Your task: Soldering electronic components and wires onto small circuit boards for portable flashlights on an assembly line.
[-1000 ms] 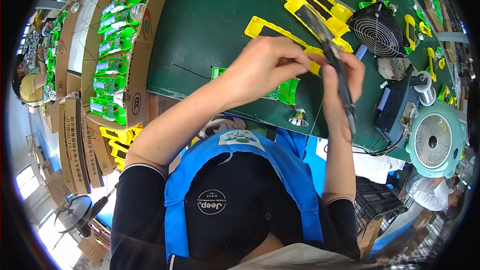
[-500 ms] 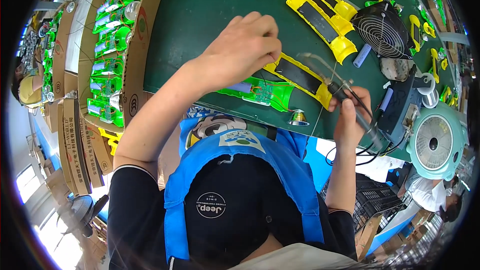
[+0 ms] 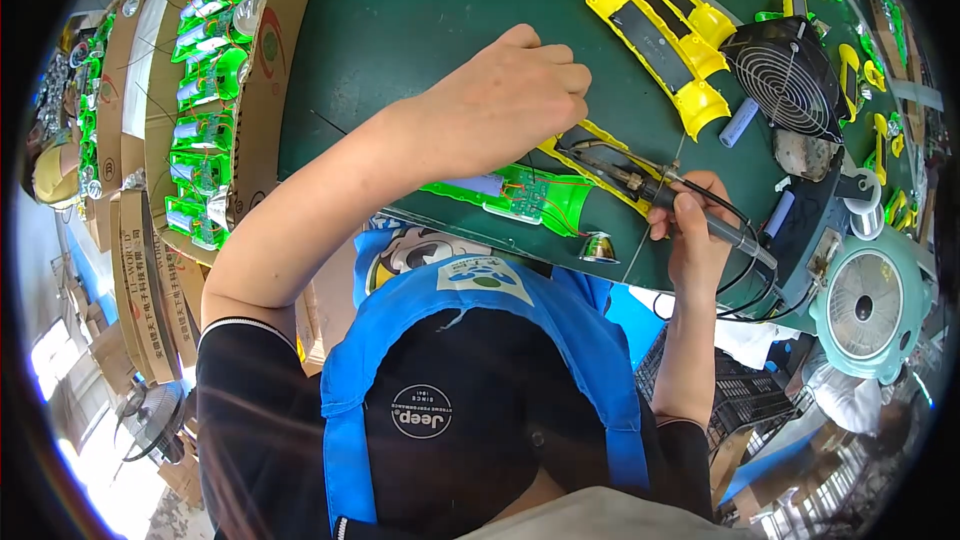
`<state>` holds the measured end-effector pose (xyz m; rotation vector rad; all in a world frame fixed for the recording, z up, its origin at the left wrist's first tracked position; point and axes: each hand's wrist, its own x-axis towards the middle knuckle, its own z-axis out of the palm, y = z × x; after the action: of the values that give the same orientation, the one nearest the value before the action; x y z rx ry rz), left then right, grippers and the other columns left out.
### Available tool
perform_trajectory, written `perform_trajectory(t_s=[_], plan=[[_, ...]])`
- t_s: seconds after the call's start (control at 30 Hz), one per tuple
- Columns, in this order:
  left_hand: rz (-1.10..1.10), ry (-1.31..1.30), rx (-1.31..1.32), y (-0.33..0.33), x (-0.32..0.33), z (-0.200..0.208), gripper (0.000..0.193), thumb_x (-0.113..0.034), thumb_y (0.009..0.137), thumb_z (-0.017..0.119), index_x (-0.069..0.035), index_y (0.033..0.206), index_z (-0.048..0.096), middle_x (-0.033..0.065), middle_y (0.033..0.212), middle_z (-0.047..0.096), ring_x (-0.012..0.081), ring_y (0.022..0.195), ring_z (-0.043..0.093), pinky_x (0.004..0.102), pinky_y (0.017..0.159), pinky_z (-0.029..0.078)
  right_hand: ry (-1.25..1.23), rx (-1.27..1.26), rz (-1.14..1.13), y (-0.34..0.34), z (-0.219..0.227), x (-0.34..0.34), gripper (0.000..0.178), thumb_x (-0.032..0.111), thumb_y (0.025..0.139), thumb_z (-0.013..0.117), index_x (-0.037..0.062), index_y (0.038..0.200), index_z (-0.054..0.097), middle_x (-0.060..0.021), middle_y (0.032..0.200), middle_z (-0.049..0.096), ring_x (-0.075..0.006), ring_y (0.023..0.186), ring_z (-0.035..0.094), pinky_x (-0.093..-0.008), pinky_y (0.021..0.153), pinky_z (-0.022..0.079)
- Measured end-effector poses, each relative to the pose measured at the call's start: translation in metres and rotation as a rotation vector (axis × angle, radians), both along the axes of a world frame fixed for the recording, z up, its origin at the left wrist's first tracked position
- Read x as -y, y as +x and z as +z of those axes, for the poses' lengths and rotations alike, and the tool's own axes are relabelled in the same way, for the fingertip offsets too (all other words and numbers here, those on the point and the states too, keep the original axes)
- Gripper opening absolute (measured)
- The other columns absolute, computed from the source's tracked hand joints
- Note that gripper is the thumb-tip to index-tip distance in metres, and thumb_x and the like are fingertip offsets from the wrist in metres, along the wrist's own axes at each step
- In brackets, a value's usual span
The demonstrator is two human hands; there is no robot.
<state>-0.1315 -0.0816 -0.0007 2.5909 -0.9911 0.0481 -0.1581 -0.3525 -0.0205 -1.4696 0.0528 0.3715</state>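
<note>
My right hand grips a soldering iron with a grey and black handle and a thin metal tube along its front. Its front end reaches over a yellow plastic half-shell with a dark inset. Just past that end, my left hand is closed with fingers curled down; what they pinch is hidden. Nearer me lies a green half-shell with a blue battery, a small circuit board and red wires. A silver reflector cup rests beside it near the table edge.
Two yellow half-shells lie further back. A black fan, a loose battery and a blue-grey soldering station stand right, with a mint-green fan beyond. At left, a cardboard box holds several green shells.
The soldering iron has come down and left, its front end now low over the yellow half-shell. My closed left hand has shifted slightly right. The whole view has moved a little.
</note>
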Motion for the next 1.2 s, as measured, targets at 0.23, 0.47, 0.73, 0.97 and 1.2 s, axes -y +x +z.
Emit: perform_trajectory(t_s=[0.23,0.47,0.73,0.97,1.2], plan=[[-0.002,0.003,-0.02,0.001,0.001,0.001,0.006,-0.009,0.075,0.06,-0.007,0.076,0.065,0.0021,0.084,0.055,0.015,0.09,0.053,0.0297,0.081,0.039,-0.102,-0.014,0.021,-0.001,0.005,-0.005,0.022,0.015,0.087,0.062,-0.0033,0.097,0.053,-0.0123,0.071,0.062,-0.0133,0.057,0.06,-0.0223,0.051,0.048],[0.001,0.006,-0.017,0.0,0.001,0.001,0.007,-0.008,0.075,0.059,-0.006,0.077,0.066,0.0024,0.084,0.055,0.0147,0.09,0.054,0.03,0.083,0.038,-0.11,-0.018,0.006,0.001,0.006,-0.007,0.023,0.016,0.087,0.062,-0.0031,0.096,0.054,-0.0121,0.068,0.063,-0.0132,0.053,0.059,-0.0223,0.049,0.046],[0.001,0.015,-0.022,0.0,0.001,0.001,0.007,-0.008,0.077,0.06,-0.007,0.078,0.067,0.0022,0.086,0.056,0.0144,0.092,0.054,0.0306,0.085,0.038,-0.012,0.101,-0.145,-0.013,0.004,0.008,0.031,0.023,0.087,0.062,-0.0038,0.098,0.05,-0.0153,0.071,0.062,-0.0207,0.06,0.06,-0.0308,0.062,0.052],[-0.009,0.077,-0.012,0.001,0.003,0.005,0.004,-0.009,0.076,0.063,-0.008,0.077,0.066,0.001,0.087,0.055,0.0144,0.092,0.053,0.031,0.084,0.037,0.129,0.194,-0.157,-0.021,-0.013,0.006,0.03,0.021,0.09,0.06,-0.004,0.102,0.049,-0.016,0.075,0.062,-0.0201,0.065,0.061,-0.0309,0.065,0.052],[-0.029,0.069,-0.006,0.001,0.004,0.004,0.002,-0.009,0.075,0.064,-0.009,0.076,0.065,0.0007,0.086,0.054,0.0142,0.091,0.052,0.0313,0.084,0.037,-0.035,0.073,-0.03,-0.017,0.006,-0.002,0.017,0.006,0.086,0.063,-0.0044,0.096,0.055,-0.0118,0.079,0.063,-0.0142,0.066,0.065,-0.0259,0.061,0.055]])
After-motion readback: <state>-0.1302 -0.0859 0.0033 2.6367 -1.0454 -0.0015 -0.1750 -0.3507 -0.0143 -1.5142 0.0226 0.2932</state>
